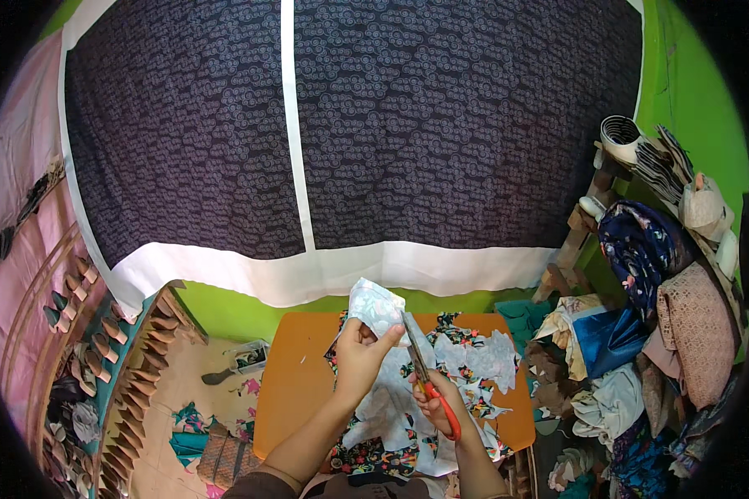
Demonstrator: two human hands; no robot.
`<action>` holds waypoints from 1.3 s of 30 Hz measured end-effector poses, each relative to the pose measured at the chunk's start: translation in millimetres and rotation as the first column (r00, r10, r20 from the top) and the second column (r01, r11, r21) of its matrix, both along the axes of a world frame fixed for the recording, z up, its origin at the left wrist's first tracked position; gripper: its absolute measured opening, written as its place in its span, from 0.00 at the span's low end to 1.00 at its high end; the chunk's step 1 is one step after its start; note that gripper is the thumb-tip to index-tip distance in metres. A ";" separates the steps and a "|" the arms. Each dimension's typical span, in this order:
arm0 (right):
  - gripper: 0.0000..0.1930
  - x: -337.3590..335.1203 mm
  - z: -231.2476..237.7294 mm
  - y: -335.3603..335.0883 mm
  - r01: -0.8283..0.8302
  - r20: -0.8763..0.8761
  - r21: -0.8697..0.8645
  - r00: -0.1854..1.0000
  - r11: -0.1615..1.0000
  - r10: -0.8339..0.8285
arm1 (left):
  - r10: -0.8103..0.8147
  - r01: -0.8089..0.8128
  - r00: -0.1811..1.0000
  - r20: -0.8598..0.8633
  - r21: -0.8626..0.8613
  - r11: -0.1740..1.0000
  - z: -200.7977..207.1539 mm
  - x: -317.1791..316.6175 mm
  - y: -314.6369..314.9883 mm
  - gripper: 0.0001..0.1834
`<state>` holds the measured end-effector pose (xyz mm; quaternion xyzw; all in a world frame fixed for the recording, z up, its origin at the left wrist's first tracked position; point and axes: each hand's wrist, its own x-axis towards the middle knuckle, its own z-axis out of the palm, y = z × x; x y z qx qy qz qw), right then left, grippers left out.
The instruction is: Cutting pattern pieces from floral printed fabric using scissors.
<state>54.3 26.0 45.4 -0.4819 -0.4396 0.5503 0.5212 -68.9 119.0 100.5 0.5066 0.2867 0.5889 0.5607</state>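
In my left hand [363, 356] I hold up a folded piece of pale, floral-patterned fabric [374, 301], pinched between thumb and fingers. My right hand [438, 397] grips a pair of scissors [435, 389] with red handles. Their dark blades point up and away, along the right edge of the pale fabric; whether they are parted is hard to make out. Below both hands, an orange table [295, 366] bears white and light grey fabric scraps [383, 407] and dark floral pieces [374, 460], heaped in its middle and right part.
A dark patterned cloth with white borders [441, 125] hangs behind the table. Heaped fabrics [612, 407] and rolls [632, 141] crowd the right side. Wooden shoe lasts [133, 399] line a rack at left. On the floor lie teal scraps [190, 437] and a brown woven piece [225, 457].
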 end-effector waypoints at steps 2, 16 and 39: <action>0.41 -1.6 -1.4 -2.8 0.021 0.039 0.096 0.999 0.995 -0.025 | -0.007 0.008 0.999 -0.048 0.004 1.000 -5.5 -3.3 4.3 0.12; 0.40 4.3 -14.7 -5.3 0.005 0.104 0.192 0.994 0.981 -0.026 | -0.145 0.143 0.988 -0.054 -0.043 0.989 -9.9 -1.4 6.8 0.13; 0.40 4.2 -10.2 -17.6 -0.053 -0.026 0.182 0.998 0.982 0.058 | -0.313 0.323 0.906 -0.286 -0.010 0.946 -10.8 -3.1 10.1 0.20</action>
